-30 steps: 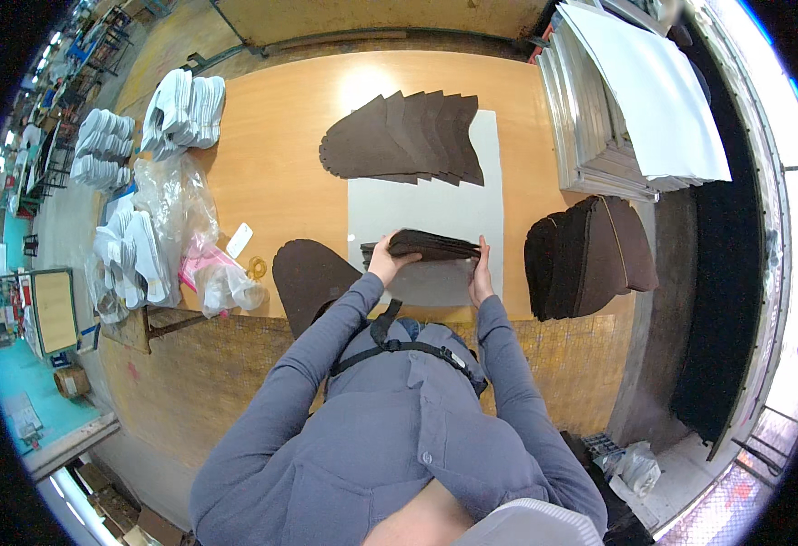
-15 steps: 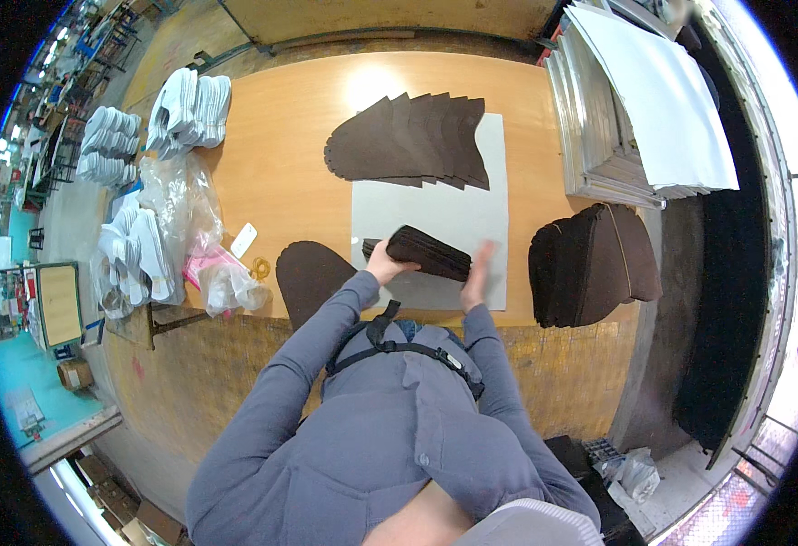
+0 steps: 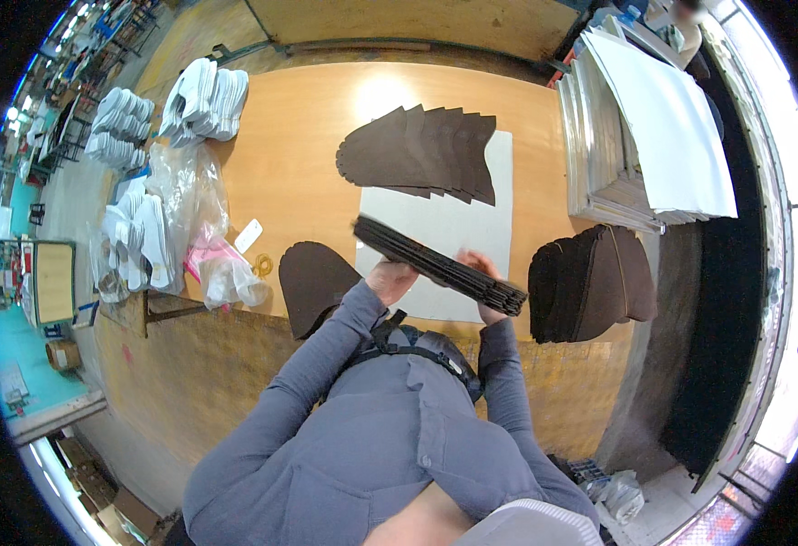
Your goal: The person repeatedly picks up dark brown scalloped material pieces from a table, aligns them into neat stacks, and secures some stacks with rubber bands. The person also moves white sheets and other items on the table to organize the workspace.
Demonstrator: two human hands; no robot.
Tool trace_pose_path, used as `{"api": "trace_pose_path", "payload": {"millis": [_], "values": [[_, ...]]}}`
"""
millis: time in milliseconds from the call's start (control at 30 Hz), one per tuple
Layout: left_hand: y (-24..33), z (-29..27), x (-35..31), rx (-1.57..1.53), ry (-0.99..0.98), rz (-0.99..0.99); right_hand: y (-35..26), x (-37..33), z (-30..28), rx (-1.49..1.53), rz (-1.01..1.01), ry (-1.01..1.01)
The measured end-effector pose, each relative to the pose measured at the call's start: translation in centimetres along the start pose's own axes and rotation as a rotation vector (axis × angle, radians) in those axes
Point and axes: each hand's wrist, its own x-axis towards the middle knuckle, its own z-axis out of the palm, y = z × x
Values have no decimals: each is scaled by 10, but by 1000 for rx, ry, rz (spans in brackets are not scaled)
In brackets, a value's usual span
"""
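Observation:
Above the near edge of the table, I hold a thick stack of dark brown flat cut pieces [image 3: 440, 266], tilted so its layered edge faces up. My left hand [image 3: 391, 280] is closed on the stack's near side, towards its left end. My right hand [image 3: 478, 263] is at the right part, partly hidden by the stack; its somewhat blurred fingers show beyond the far side and its wrist on the near side. Beneath is a pale grey sheet [image 3: 435, 214]. A fanned row of similar brown pieces [image 3: 417, 155] lies across its far end. Another rounded brown piece [image 3: 317, 282] lies left of my left hand.
A tied brown bundle [image 3: 594, 282] stands at the table's right edge. Behind it rises a pile of boards with white sheets [image 3: 663, 118]. White shaped pieces [image 3: 206, 102], clear plastic bags [image 3: 185, 191], a white tag [image 3: 248, 236] and yellow bands [image 3: 262, 266] sit at the left.
The stack has swung into a longer slant, its right end lower and nearer to me. My right hand has shifted from the stack's end to partly behind it. A person shows at the far right.

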Motion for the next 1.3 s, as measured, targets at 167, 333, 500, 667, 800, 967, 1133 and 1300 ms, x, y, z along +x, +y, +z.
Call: {"api": "trace_pose_path", "payload": {"millis": [167, 333, 500, 667, 800, 967, 1133, 1300], "values": [[56, 17, -3, 518, 192, 64, -30, -20, -26, -141, 59, 182], [42, -7, 1, 2014, -340, 85, -18, -24, -33, -421, -100, 14], [-21, -141, -18, 1775, -34, -127, 122, -50, -48, -126, 340, 106], [-21, -146, -20, 1759, -42, -219, 152, -44, -67, -29, 329, 108], [17, -92, -44, 1782, 138, -325, 78, -32, -26, -636, 191, -73], [58, -121, -102, 1400, 573, 60, 51, 14, 61, -613, 64, -232], [105, -119, -177, 1238, 895, 226, 36, 43, 148, -557, 70, -515], [144, -75, -204, 806, 723, 302, -17, 58, 196, -550, 21, -637]]}}
